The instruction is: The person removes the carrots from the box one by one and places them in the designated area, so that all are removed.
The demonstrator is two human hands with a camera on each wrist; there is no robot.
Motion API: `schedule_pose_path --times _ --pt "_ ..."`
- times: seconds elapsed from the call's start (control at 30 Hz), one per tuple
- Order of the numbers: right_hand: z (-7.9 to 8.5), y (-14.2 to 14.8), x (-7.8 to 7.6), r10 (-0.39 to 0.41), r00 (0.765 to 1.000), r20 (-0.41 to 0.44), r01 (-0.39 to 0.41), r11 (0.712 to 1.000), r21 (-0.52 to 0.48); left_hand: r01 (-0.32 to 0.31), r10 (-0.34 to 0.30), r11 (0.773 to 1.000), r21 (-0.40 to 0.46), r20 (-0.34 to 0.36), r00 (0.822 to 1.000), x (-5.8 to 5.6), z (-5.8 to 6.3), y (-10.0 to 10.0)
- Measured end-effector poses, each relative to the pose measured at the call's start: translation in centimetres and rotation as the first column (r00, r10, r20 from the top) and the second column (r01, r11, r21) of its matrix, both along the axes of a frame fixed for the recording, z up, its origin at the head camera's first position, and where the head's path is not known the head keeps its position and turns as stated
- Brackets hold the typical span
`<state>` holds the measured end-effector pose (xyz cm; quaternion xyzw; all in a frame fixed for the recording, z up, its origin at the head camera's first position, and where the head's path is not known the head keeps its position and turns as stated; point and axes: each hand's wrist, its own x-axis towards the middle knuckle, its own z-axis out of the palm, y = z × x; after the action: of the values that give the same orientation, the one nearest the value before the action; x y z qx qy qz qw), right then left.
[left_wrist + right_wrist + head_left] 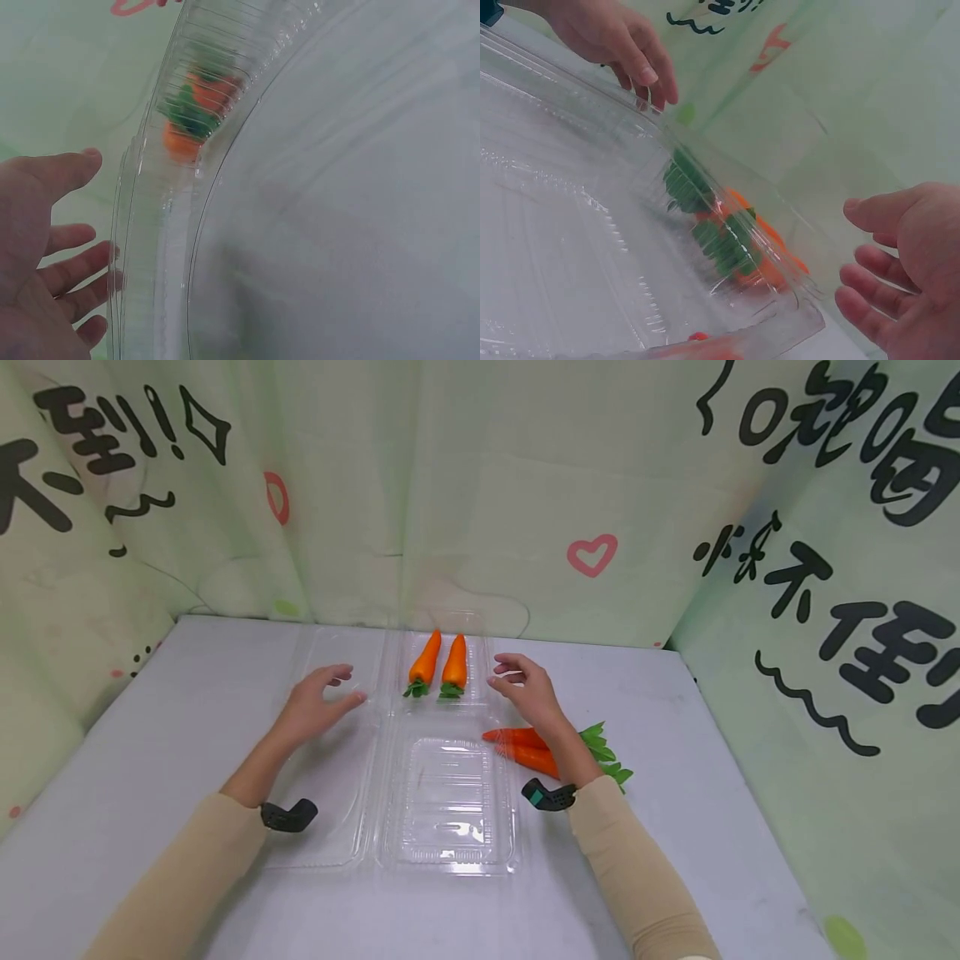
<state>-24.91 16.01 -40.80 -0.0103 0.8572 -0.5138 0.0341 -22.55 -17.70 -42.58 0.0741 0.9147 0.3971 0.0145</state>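
Two orange toy-like carrots (pixel 424 664) with short green tops lie side by side in the far section of a clear plastic container (pixel 395 777). Left of them, my left hand (pixel 318 702) hovers above the container's flat left half (pixel 322 827), its fingers loosely bent around nothing. My right hand (pixel 528 689) hangs just right of the far section, fingers relaxed and holding nothing. Beneath my right forearm, two redder carrots (pixel 528 758) with leafy tops lie at the container's right edge, partly hidden by the arm. In the right wrist view, green carrot tops (pixel 727 240) show through the clear wall.
The container stands on a white table (pixel 660 827). A pale green curtain (pixel 487 485) with black lettering and pink hearts hangs behind and along both sides. Dark wrist cameras (pixel 288 816) sit on both wrists over beige sleeves (pixel 180 868).
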Motion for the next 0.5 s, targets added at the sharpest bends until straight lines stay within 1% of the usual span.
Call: schedule_pose_path --times 0.17,0.5 --pt "0.3 -0.5 -0.2 0.013 1.000 -0.010 -0.013 1.000 -0.001 0.010 -0.010 1.000 -0.017 -0.008 1.000 -0.1 -0.1 0.6" --pt "0.5 -1.4 -0.6 0.025 1.000 -0.019 -0.025 1.000 0.000 0.038 -0.039 0.999 -0.015 -0.011 0.999 -0.5 -0.3 1.3"
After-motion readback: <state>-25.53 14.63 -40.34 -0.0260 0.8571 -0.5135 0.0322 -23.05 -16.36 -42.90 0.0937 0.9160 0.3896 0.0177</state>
